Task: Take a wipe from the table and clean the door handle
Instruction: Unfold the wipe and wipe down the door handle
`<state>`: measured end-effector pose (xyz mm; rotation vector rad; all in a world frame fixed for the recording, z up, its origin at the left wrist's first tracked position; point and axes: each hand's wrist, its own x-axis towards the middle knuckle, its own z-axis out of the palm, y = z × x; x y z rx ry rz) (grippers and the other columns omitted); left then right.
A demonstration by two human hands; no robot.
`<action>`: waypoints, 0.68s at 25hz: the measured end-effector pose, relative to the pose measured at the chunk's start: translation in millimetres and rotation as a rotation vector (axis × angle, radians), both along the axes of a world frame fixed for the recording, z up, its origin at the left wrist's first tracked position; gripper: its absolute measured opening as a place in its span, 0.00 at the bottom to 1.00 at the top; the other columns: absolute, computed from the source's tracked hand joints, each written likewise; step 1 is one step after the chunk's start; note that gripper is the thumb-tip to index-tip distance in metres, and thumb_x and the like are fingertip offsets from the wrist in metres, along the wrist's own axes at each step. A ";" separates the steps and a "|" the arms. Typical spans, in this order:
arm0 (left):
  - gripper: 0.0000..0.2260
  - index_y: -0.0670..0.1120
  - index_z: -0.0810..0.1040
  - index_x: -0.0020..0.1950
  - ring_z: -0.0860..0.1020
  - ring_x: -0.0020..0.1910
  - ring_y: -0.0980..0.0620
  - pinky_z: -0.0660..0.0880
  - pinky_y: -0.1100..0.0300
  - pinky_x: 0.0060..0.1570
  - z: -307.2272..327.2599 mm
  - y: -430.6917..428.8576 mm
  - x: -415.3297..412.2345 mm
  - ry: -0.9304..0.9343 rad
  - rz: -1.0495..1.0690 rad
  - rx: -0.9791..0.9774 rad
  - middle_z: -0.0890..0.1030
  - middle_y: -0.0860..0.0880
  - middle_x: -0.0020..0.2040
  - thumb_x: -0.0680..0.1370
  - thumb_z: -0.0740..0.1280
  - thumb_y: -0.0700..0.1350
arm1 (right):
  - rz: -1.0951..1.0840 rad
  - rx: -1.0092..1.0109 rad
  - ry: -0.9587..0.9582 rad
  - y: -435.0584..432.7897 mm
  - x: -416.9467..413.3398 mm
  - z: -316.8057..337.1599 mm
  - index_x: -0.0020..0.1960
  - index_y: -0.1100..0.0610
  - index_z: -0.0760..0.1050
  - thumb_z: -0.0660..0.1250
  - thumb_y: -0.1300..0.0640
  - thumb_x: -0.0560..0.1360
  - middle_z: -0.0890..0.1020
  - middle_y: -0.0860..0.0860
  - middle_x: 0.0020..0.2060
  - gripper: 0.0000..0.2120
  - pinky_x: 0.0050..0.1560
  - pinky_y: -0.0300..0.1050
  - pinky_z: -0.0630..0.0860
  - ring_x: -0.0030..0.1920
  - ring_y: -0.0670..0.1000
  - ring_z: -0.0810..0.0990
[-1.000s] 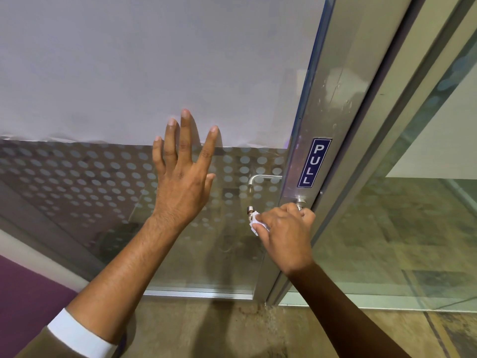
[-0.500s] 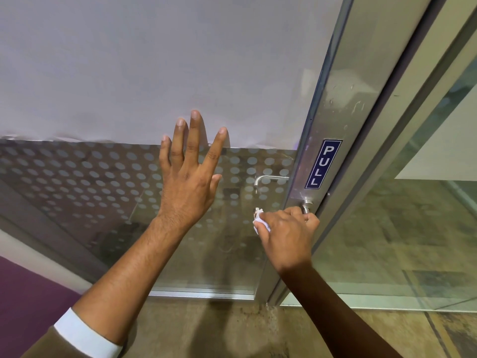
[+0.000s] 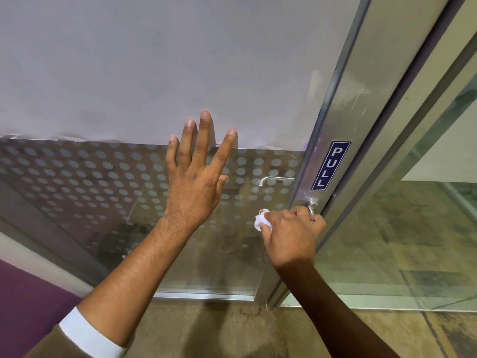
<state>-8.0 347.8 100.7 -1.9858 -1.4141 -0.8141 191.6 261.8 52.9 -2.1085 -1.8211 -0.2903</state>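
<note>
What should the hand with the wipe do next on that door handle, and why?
Probably slide the right hand along the door handle toward its free end. The white wipe is bunched there in the closed fist, while the left hand lies flat on the glass door, steadying it.

A single head-worn wide-angle view looks forward and slightly down from close range at a glass door (image 3: 154, 73), near enough that both forearms stretch up from the bottom edge. The door's metal frame (image 3: 343, 130) leans diagonally up the right side, bent by the lens, and the floor (image 3: 219, 329) fills the lower edge. No second view shares the scene.
</note>
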 end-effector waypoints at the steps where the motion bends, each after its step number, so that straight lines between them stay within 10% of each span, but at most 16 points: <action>1: 0.50 0.54 0.56 0.89 0.49 0.87 0.35 0.55 0.30 0.82 -0.3 -0.1 -0.2 -0.003 -0.001 0.004 0.48 0.38 0.88 0.74 0.81 0.50 | -0.007 0.026 -0.006 -1.5 0.3 -1.1 0.42 0.43 0.82 0.73 0.44 0.74 0.82 0.44 0.34 0.04 0.55 0.56 0.62 0.48 0.53 0.76; 10: 0.49 0.54 0.56 0.89 0.49 0.86 0.35 0.55 0.30 0.82 -1.5 1.4 -1.4 -0.013 -0.025 0.015 0.49 0.38 0.88 0.74 0.81 0.49 | -0.046 -0.029 -0.028 23.1 -15.3 12.4 0.47 0.47 0.83 0.67 0.44 0.79 0.84 0.46 0.36 0.10 0.51 0.56 0.60 0.50 0.54 0.76; 17: 0.49 0.54 0.55 0.89 0.48 0.87 0.35 0.54 0.30 0.82 -1.0 0.0 -0.7 -0.013 -0.020 0.011 0.52 0.37 0.88 0.75 0.81 0.49 | -0.084 0.050 0.707 16.5 25.2 20.1 0.46 0.44 0.77 0.70 0.44 0.78 0.84 0.41 0.37 0.06 0.56 0.53 0.67 0.50 0.50 0.82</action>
